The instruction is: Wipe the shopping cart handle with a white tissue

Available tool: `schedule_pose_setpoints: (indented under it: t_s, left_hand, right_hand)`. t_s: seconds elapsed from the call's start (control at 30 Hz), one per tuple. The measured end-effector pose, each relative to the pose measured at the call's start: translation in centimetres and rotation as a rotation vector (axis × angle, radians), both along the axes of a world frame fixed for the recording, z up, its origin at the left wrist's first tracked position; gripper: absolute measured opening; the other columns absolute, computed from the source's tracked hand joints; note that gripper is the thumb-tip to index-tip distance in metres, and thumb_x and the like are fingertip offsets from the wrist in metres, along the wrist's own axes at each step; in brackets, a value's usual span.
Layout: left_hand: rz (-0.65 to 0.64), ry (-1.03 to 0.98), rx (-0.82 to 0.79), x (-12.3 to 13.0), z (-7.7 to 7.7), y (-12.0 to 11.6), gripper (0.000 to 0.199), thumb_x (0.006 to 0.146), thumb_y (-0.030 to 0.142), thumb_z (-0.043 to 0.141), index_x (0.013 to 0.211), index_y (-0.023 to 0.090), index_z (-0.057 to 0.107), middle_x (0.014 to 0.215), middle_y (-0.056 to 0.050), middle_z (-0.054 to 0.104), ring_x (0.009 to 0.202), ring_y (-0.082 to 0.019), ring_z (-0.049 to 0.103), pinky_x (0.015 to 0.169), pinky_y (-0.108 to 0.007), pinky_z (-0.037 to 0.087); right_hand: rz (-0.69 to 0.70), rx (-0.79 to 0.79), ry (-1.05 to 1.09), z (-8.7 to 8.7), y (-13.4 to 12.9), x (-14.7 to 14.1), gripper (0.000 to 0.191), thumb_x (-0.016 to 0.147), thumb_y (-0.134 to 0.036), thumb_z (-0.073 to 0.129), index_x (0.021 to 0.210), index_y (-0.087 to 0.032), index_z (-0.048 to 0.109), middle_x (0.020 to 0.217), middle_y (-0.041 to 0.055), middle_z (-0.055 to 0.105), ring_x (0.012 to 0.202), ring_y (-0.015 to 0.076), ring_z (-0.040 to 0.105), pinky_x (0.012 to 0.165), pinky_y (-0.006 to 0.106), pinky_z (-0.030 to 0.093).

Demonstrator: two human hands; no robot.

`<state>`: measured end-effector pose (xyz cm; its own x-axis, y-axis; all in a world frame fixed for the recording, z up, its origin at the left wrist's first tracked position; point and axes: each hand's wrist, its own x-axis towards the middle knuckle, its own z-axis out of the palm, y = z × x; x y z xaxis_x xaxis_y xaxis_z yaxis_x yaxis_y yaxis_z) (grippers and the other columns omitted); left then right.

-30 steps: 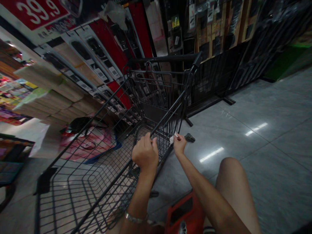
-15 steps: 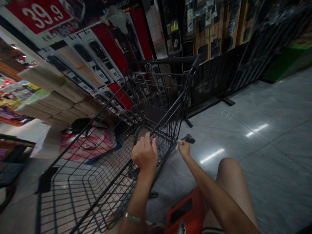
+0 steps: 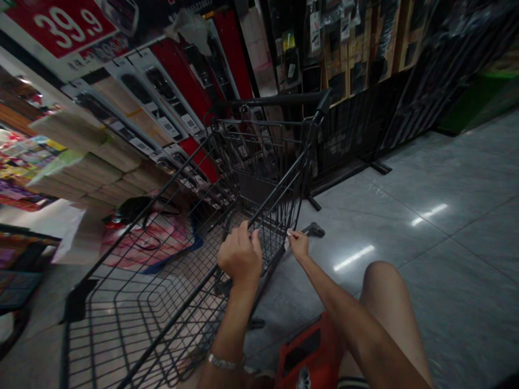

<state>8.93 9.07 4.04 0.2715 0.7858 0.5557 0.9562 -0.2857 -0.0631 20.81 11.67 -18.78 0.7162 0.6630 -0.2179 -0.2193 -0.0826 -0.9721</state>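
A black wire shopping cart (image 3: 154,329) stands at an angle before me, its handle at the far end. My left hand (image 3: 241,251) is closed over the cart's near top rail, fingers curled round the wire and thumb up. Low beside the cart's side, my right hand (image 3: 299,244) pinches a small white wipe (image 3: 287,241), a tissue or thin cloth. That wipe is close to the cart's lower frame; whether it touches the metal I cannot tell. A caster wheel (image 3: 315,230) sits just beyond the right hand.
Racks of packaged goods (image 3: 158,102) stand behind the cart, under a red price sign (image 3: 65,24). At left are stacked paper packs (image 3: 93,162) and a pink bag (image 3: 146,237) beyond the wire. Rack feet (image 3: 379,168) stick out onto the grey tiled floor (image 3: 438,292).
My right hand has moved slightly left and up with the white wipe, closer to the cart's side. My left hand keeps its hold on the rail.
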Motion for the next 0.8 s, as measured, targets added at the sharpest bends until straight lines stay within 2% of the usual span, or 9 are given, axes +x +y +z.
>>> schedule_pose_setpoints:
  t_s: [0.2, 0.27, 0.4, 0.47, 0.57, 0.7, 0.8]
  left_hand:
    - [-0.004, 0.010, 0.012, 0.0, 0.0, 0.0, 0.030, 0.088, 0.036, 0.047, 0.108, 0.017, 0.059, 0.077, -0.005, 0.064, 0.073, -0.021, 0.056, 0.061, -0.033, 0.034]
    - [-0.003, 0.018, 0.026, 0.0, 0.0, -0.1, 0.030, 0.088, 0.036, 0.048, 0.108, 0.017, 0.060, 0.076, -0.005, 0.064, 0.072, -0.021, 0.056, 0.061, -0.033, 0.034]
    - [-0.002, 0.010, 0.028, 0.2, 0.1, -0.2, 0.030, 0.088, 0.036, 0.048, 0.108, 0.017, 0.060, 0.077, -0.005, 0.065, 0.073, -0.021, 0.057, 0.061, -0.033, 0.034]
    - [0.001, 0.004, 0.031, 0.2, 0.1, -0.2, 0.029, 0.088, 0.036, 0.048, 0.107, 0.017, 0.060, 0.076, -0.005, 0.065, 0.072, -0.021, 0.056, 0.061, -0.033, 0.033]
    - [-0.008, 0.015, 0.072, 0.2, 0.1, -0.2, 0.029, 0.088, 0.035, 0.049, 0.105, 0.016, 0.060, 0.075, -0.004, 0.065, 0.071, -0.021, 0.056, 0.061, -0.033, 0.033]
    - [-0.024, 0.034, 0.114, 0.1, -0.1, -0.1, 0.028, 0.088, 0.035, 0.050, 0.105, 0.016, 0.060, 0.075, -0.003, 0.065, 0.070, -0.020, 0.056, 0.060, -0.032, 0.033]
    - [-0.027, 0.040, 0.119, 0.0, -0.3, 0.0, 0.028, 0.088, 0.035, 0.050, 0.105, 0.016, 0.060, 0.074, -0.003, 0.065, 0.069, -0.020, 0.056, 0.059, -0.032, 0.032]
  right_hand:
    - [0.130, 0.008, 0.133, -0.5, -2.0, 0.4, 0.027, 0.047, -0.035, 0.074, 0.064, -0.014, 0.074, 0.061, 0.0049, 0.071, 0.056, 0.0178, 0.060, 0.055, 0.029, 0.047]
    - [0.110, 0.003, 0.144, -0.4, -1.9, 0.7, 0.028, 0.050, -0.035, 0.072, 0.067, -0.014, 0.074, 0.064, 0.0054, 0.071, 0.059, 0.0182, 0.061, 0.057, 0.029, 0.048]
    - [-0.040, -0.021, 0.149, 0.2, -0.7, -0.2, 0.025, 0.056, -0.032, 0.066, 0.073, -0.014, 0.071, 0.071, 0.0049, 0.071, 0.066, 0.0177, 0.061, 0.064, 0.029, 0.048]
    - [-0.099, -0.044, 0.162, 0.4, -0.2, -1.2, 0.019, 0.055, -0.029, 0.065, 0.068, -0.015, 0.067, 0.069, 0.0031, 0.069, 0.066, 0.0166, 0.060, 0.066, 0.028, 0.047]
    - [-0.119, -0.085, 0.202, 0.3, -0.4, -2.6, 0.011, 0.052, -0.024, 0.066, 0.059, -0.018, 0.060, 0.060, -0.0009, 0.064, 0.062, 0.0150, 0.058, 0.064, 0.026, 0.046]
    - [-0.084, -0.142, 0.315, -0.2, -1.8, -3.6, 0.014, 0.046, -0.018, 0.069, 0.048, -0.019, 0.055, 0.047, -0.0044, 0.056, 0.053, 0.0144, 0.055, 0.055, 0.025, 0.045]
    - [-0.050, -0.164, 0.451, 0.3, -2.2, -3.8, 0.020, 0.045, -0.013, 0.069, 0.045, -0.019, 0.051, 0.040, -0.0046, 0.052, 0.045, 0.0147, 0.054, 0.046, 0.025, 0.044]
